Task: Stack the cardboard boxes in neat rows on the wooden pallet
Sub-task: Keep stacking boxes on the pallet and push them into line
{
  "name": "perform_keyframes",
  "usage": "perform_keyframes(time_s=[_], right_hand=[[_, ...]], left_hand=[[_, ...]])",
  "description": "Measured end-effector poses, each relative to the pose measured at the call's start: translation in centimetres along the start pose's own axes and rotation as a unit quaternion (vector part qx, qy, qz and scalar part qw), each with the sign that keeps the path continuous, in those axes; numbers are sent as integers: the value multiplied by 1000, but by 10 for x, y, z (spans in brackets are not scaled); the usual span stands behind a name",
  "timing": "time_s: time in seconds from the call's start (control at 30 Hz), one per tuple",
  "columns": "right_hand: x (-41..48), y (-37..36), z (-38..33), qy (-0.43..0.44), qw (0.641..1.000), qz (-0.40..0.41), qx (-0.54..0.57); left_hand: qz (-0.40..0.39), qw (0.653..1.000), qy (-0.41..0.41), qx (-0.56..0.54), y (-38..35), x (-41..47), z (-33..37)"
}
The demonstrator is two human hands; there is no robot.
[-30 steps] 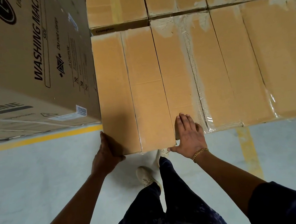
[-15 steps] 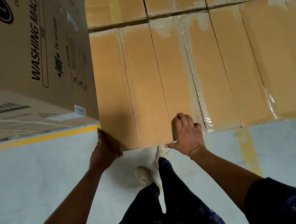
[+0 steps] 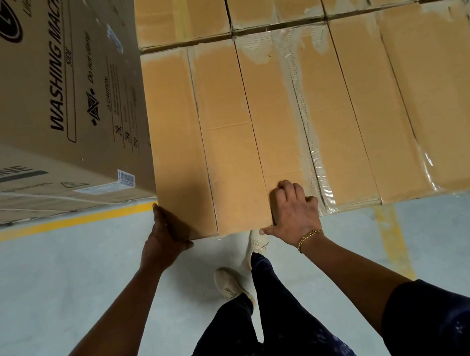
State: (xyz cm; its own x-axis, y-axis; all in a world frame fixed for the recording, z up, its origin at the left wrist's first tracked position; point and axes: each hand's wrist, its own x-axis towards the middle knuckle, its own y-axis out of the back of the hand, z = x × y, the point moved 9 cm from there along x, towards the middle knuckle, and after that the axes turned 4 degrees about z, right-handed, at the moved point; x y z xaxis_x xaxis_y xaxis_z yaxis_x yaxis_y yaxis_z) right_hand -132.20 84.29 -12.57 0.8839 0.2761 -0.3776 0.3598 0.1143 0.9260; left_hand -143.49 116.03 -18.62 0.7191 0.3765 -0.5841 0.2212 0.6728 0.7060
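While the left hand (image 3: 165,239) cups its near corner and the right hand (image 3: 295,218) curls over its top edge, the cardboard box (image 3: 204,137) points lengthwise away, just right of the washing-machine carton (image 3: 48,95).

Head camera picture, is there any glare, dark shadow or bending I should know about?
Head view: sharp overall, print on the washing machine carton is legible; shadow darkens the near corner of the leftmost box by the left hand; glare glints on the clear tape beside the right hand; the wide-angle lens makes the box seams fan outward.
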Motion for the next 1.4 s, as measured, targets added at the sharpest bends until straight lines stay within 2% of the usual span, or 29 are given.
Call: perform_keyframes(time_s=[0.3, 0.57, 1.1, 1.4], right_hand=[[-7, -2, 4, 20, 999, -19, 28], [-19, -7, 12, 8, 997, -47, 62], [-11, -9, 12, -13, 995, -7, 97], [-13, -8, 14, 18, 995, -28, 91]], left_hand=[[3, 1000, 14, -21, -2, -10, -1], [17, 1000, -11, -12, 7, -28, 1], [40, 998, -29, 35, 11, -22, 9], [16, 999, -27, 41, 8, -21, 1]])
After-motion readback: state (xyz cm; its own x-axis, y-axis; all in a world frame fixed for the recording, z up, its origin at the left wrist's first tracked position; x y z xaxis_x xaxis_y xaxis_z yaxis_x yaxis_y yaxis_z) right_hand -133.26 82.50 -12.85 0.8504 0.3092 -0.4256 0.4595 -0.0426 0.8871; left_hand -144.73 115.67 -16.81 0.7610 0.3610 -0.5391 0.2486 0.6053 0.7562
